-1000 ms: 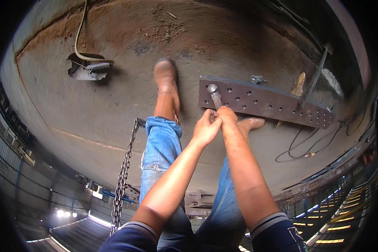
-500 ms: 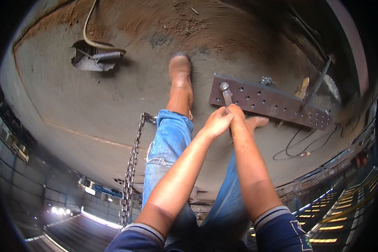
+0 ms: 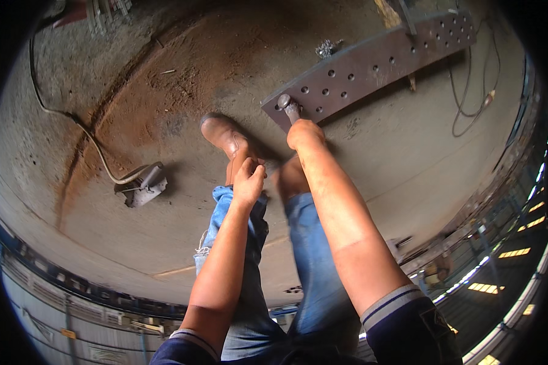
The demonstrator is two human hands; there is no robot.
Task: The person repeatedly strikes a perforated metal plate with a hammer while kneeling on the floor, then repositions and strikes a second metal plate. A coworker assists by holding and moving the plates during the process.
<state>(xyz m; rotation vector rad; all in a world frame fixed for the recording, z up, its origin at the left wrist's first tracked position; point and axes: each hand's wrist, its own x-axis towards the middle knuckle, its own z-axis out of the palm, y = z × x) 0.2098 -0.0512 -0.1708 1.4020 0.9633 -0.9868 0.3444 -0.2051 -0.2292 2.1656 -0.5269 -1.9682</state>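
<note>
Two hands are in view, and the right hand (image 3: 304, 135) has its grip closed around the handle of a metal tool (image 3: 288, 107), whose round head rests on the near end of a long steel plate (image 3: 371, 61) with many drilled holes. Its fingers wrap the handle fully, so only the upper part of the tool shows. The left hand (image 3: 248, 180) is half closed, with curled fingers, and holds nothing; it hangs above the left knee, near a brown boot (image 3: 226, 135) that stands on the rusty metal floor (image 3: 134, 255). The plate lies flat on this floor and runs toward the upper right. Well apart on the left, a clamp (image 3: 141, 187) with a cable (image 3: 73, 121) lies on the floor.
</note>
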